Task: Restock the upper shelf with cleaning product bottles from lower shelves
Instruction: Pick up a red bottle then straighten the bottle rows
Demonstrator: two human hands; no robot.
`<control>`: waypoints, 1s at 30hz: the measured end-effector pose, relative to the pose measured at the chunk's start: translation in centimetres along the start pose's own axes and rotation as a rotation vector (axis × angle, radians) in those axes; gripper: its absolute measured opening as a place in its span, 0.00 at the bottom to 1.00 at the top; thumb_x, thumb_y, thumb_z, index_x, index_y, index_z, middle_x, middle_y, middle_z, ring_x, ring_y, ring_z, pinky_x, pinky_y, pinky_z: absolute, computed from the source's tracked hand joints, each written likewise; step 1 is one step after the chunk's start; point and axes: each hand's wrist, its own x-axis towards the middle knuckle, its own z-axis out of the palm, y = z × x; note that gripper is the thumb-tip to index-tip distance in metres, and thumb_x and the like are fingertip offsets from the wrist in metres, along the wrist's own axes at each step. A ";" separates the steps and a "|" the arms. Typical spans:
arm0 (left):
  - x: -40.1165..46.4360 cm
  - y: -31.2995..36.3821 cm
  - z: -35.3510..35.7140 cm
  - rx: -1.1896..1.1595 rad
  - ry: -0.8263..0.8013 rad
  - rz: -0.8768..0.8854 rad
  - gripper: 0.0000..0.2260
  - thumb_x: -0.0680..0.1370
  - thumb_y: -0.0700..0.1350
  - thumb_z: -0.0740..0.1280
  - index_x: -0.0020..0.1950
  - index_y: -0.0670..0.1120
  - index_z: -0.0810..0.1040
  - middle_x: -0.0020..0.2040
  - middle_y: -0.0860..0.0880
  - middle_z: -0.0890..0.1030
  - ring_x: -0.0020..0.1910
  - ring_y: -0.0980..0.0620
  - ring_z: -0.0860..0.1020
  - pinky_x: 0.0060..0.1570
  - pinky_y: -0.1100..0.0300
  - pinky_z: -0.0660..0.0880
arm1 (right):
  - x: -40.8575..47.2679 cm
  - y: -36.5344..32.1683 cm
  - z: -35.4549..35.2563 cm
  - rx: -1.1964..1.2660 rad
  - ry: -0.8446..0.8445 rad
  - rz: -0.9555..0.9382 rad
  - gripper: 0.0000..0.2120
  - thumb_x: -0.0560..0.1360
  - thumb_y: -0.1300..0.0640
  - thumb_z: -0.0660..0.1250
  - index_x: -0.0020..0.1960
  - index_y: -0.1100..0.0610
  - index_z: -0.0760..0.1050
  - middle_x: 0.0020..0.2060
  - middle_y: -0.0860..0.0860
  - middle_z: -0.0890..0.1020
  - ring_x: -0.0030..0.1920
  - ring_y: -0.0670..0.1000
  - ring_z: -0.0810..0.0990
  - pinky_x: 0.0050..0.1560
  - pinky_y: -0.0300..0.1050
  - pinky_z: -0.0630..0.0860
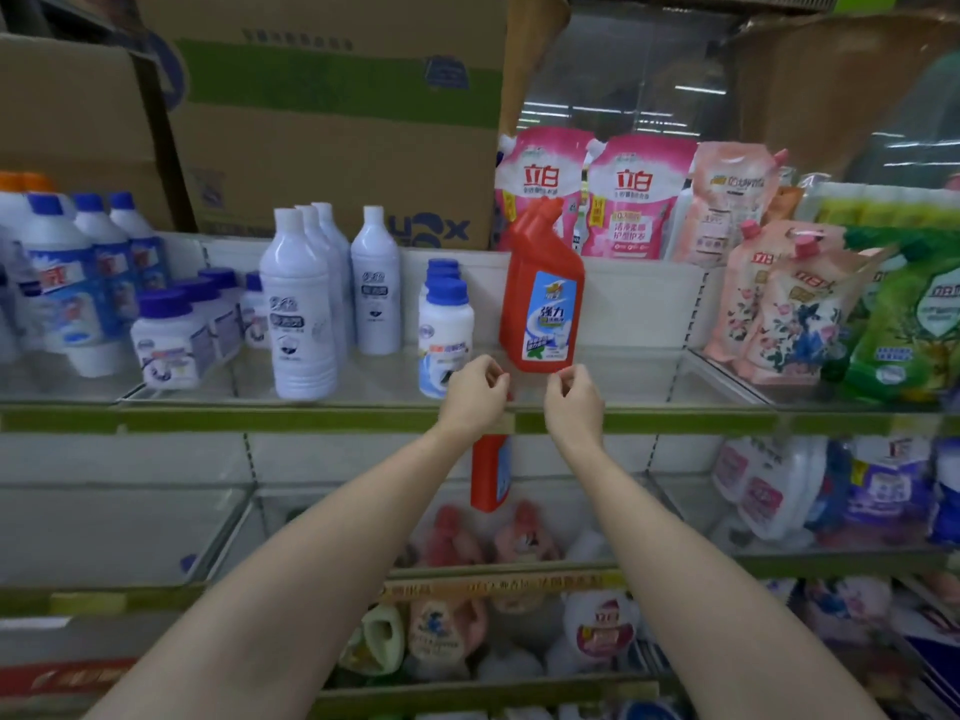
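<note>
A red cleaning bottle with a blue label and an angled neck stands upright on the upper shelf, near its front edge. My left hand and my right hand hover at the shelf edge just under the bottle's base. Their fingers are loosely curled and neither hand touches the bottle. A second red bottle shows on the shelf below, behind my left wrist, its top hidden by the shelf edge.
White bottles and blue-capped bottles stand left of the red one. Pink and green refill pouches fill the right side, with more pouches and cardboard boxes behind. Lower shelves hold assorted bottles.
</note>
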 end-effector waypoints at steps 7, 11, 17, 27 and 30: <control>-5.1 -7.8 -2.1 0.085 -0.113 -0.156 0.05 0.79 0.44 0.65 0.45 0.46 0.77 0.43 0.41 0.83 0.46 0.40 0.82 0.48 0.47 0.79 | -7.4 2.7 1.0 -0.087 -0.132 0.190 0.07 0.82 0.58 0.60 0.47 0.58 0.72 0.47 0.57 0.81 0.50 0.59 0.78 0.46 0.46 0.67; -6.5 -10.6 -2.0 0.181 -0.180 -0.223 0.08 0.80 0.45 0.64 0.54 0.43 0.78 0.51 0.42 0.83 0.52 0.40 0.80 0.52 0.52 0.78 | -9.7 4.8 1.8 -0.132 -0.188 0.270 0.06 0.82 0.58 0.60 0.49 0.60 0.74 0.49 0.58 0.81 0.51 0.58 0.78 0.46 0.45 0.66; -6.2 -13.2 0.5 0.212 -0.221 -0.276 0.09 0.81 0.45 0.64 0.56 0.41 0.78 0.53 0.41 0.82 0.52 0.41 0.80 0.48 0.55 0.75 | -9.3 8.5 3.2 -0.118 -0.238 0.383 0.07 0.82 0.59 0.61 0.56 0.61 0.76 0.49 0.56 0.80 0.48 0.55 0.76 0.47 0.43 0.69; -2.2 -17.5 7.1 0.281 -0.251 -0.361 0.07 0.80 0.44 0.65 0.53 0.43 0.80 0.51 0.42 0.82 0.45 0.47 0.77 0.44 0.58 0.72 | -4.6 16.7 6.9 -0.161 -0.391 0.407 0.07 0.79 0.53 0.65 0.43 0.47 0.70 0.39 0.45 0.78 0.48 0.55 0.80 0.53 0.50 0.76; -1.0 -18.3 8.9 0.271 -0.222 -0.407 0.07 0.80 0.44 0.65 0.53 0.43 0.79 0.50 0.42 0.82 0.42 0.47 0.78 0.41 0.58 0.74 | -2.5 21.9 9.5 -0.164 -0.452 0.380 0.05 0.75 0.47 0.65 0.41 0.43 0.70 0.39 0.44 0.80 0.46 0.54 0.81 0.54 0.57 0.79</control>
